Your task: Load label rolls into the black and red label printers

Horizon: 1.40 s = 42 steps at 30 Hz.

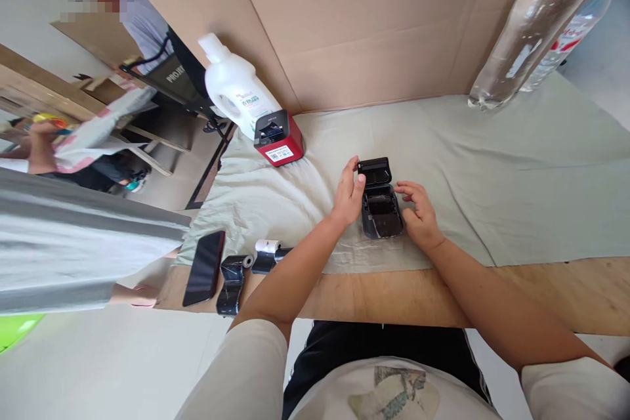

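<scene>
Right of centre, the left hand touches an open black mini printer, the right hand at its edge; a smartphone lies lower left.

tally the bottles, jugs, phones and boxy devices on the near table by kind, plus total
Open black boxy plastic device: 1
Red-and-black boxy device: 1
White plastic jug: 1
Clear plastic bottles: 2
Dark flat rectangular phone: 1
Total: 6

Tan cardboard panel across upper centre, creased left of middle. Grey-green cloth over a wooden tabletop, wood showing along the lower edge. Upper left I see a pale wall, dark chair, wooden furniture. Pale floor lower left. Light's soft, even.
</scene>
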Each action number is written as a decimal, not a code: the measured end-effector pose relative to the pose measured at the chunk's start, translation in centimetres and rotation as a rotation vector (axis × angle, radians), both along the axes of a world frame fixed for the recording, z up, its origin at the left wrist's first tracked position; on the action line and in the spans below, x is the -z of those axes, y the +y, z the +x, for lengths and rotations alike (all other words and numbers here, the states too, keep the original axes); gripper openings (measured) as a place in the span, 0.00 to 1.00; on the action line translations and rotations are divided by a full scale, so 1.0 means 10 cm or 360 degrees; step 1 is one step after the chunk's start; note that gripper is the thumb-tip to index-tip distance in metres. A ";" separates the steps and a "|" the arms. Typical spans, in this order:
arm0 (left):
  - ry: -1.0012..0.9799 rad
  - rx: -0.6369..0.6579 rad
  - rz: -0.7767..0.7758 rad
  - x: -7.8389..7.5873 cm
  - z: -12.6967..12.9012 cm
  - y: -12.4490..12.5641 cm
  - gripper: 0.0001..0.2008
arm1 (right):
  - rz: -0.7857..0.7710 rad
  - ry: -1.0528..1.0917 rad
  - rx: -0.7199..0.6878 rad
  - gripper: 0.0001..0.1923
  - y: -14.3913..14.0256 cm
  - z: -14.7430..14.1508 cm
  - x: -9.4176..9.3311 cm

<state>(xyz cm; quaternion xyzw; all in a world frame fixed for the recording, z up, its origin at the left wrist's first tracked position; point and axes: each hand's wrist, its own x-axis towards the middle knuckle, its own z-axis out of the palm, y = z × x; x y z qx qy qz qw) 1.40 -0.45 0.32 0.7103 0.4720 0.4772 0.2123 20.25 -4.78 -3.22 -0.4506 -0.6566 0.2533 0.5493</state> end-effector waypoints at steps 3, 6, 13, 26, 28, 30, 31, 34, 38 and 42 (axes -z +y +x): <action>-0.0117 0.0030 0.0020 0.09 0.04 -0.23 0.28 | 0.0019 0.0093 0.0198 0.19 0.02 0.01 0.01; -0.0069 0.0032 0.0084 0.16 0.06 -0.47 0.25 | 0.0099 0.0062 0.0245 0.16 0.02 0.01 -0.02; 0.0252 0.0064 0.0325 0.20 0.08 -0.61 0.27 | 0.0159 -0.0318 0.0015 0.15 -0.09 -0.04 -0.18; 0.0307 -0.0144 0.0284 0.20 0.08 -0.61 0.31 | 0.0137 -0.0593 0.0184 0.19 -0.06 -0.02 -0.18; 0.0274 -0.0128 0.0338 0.20 0.08 -0.61 0.29 | 0.0161 -0.0648 0.0179 0.19 -0.08 -0.03 -0.16; 0.0206 -0.0106 0.0356 0.20 0.08 -0.61 0.26 | 0.0187 -0.0725 0.0124 0.18 -0.12 -0.03 -0.16; 0.0158 -0.0101 0.0344 0.21 0.07 -0.60 0.25 | 0.0191 -0.0760 0.0084 0.17 -0.15 -0.04 -0.15; 0.0051 -0.0081 0.0232 0.23 0.05 -0.58 0.23 | 0.0186 -0.0799 0.0025 0.14 -0.20 -0.05 -0.15; 0.0200 -0.0033 0.0088 0.25 0.04 -0.55 0.21 | 0.0205 -0.0704 0.0050 0.15 -0.18 -0.02 -0.13; 0.0315 -0.0010 -0.0022 0.25 0.05 -0.54 0.23 | 0.0176 -0.0520 -0.0022 0.16 -0.10 0.03 -0.10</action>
